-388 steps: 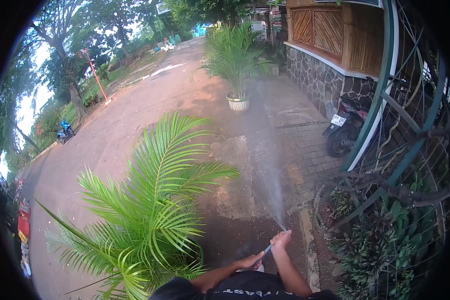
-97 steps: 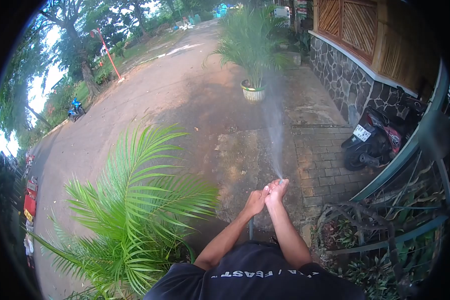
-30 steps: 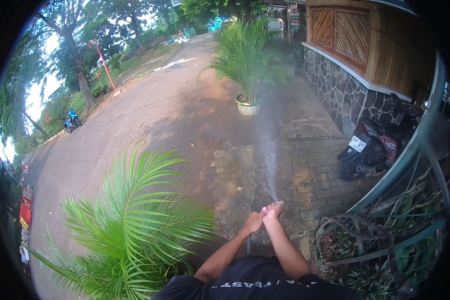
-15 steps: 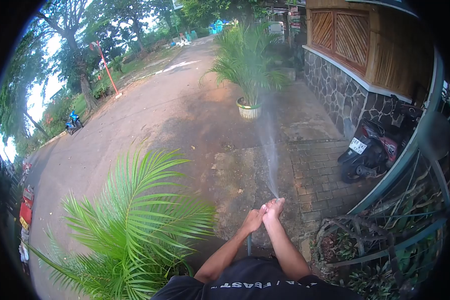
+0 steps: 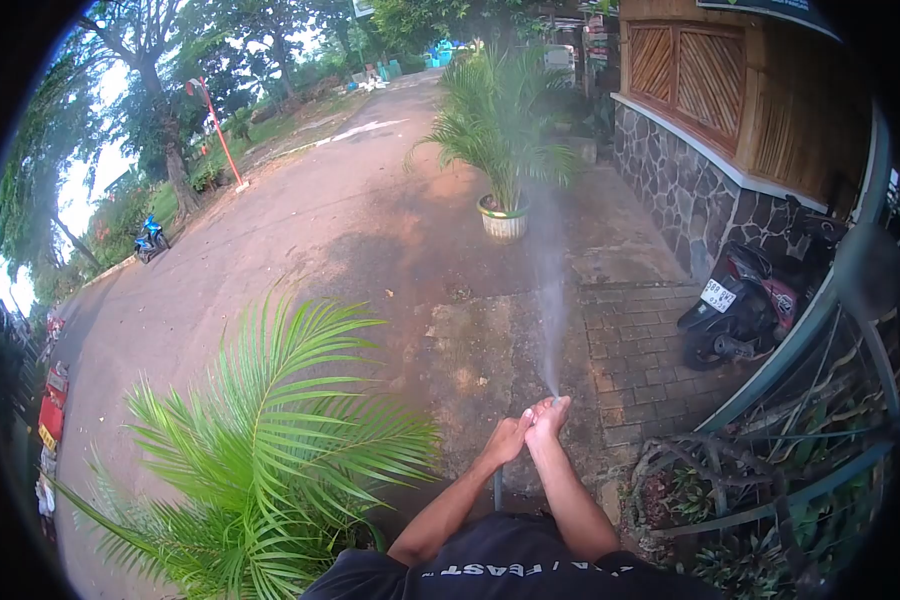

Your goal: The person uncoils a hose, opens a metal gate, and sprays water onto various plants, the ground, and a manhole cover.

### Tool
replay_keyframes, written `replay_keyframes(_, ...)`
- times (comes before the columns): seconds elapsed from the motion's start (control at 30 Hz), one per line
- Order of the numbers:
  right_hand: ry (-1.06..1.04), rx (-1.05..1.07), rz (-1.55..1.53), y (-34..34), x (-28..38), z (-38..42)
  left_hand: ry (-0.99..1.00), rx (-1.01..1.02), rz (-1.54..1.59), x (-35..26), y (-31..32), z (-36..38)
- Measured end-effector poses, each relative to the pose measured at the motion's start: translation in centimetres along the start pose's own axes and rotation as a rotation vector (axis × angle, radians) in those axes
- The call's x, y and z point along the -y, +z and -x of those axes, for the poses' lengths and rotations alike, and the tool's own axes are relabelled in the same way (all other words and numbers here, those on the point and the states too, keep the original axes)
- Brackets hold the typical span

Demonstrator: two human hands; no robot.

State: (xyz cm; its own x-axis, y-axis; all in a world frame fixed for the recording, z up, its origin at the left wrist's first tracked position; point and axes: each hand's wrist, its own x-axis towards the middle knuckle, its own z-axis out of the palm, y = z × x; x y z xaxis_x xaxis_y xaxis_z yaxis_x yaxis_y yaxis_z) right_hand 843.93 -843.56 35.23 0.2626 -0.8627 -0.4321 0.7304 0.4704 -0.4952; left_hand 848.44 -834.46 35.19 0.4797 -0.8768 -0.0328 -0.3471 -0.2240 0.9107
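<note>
Brown road [image 5: 240, 250] fills the middle and left of our view, with one area of brick paving [image 5: 640, 350] on the right, beside one stone wall [image 5: 670, 185]. Above the wall we see one window [image 5: 686, 82] with two slatted panels. We count two palms: the near palm [image 5: 270, 440] at our lower left, and the far palm [image 5: 505, 120] ahead, upright in a pale pot [image 5: 502, 224] with a green rim. We also count two motorbikes, a blue motorbike [image 5: 150, 240] across the road and a dark red motorbike [image 5: 745, 310] on the paving, plus one orange-red leaning pole [image 5: 220, 140].

Both our arms reach forward from one dark shirt [image 5: 510, 565], elbows bent, and the forearms converge on one hose [image 5: 498, 490]. It comes up between them into our two hands, in front of us at the lower centre. Our left hand [image 5: 510, 437] is curled round it, thumb uppermost, touching our right hand [image 5: 547, 420], which sits slightly farther forward with its fingers closed at the hose's end; we cannot make out each finger. One spray [image 5: 548, 290] leaves there, narrow at first, then widening into mist. It crosses our view just right of the pot and passes over part of the far palm's leaves; we cannot tell whether it touches them.
</note>
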Motion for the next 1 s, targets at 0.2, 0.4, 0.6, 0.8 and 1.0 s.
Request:
replay_keyframes(0.2, -0.001, 0.022, 0.015, 0.2, 0.2, 0.4, 0.004, -0.002, -0.027, -0.1, -0.1, 0.2)
replay_keyframes(0.4, -0.021, 0.05, 0.059, 0.6, 0.4, 0.9, 0.006, -0.046, 0.001, 0.7, 0.3, 0.1)
replay_keyframes(0.6, -0.021, 0.095, 0.104, 0.8, 0.1, 1.1, -0.003, -0.077, 0.04, -0.4, 0.0, 0.9)
replay_keyframes(0.8, -0.029, 0.099, 0.105, 1.0, 0.3, 1.2, 0.002, -0.078, 0.049, 0.2, 0.2, 0.6)
replay_keyframes(1.0, -0.025, 0.094, 0.119, 1.3, 1.0, 1.5, 0.062, -0.105, 0.063, 0.8, 0.8, 0.2)
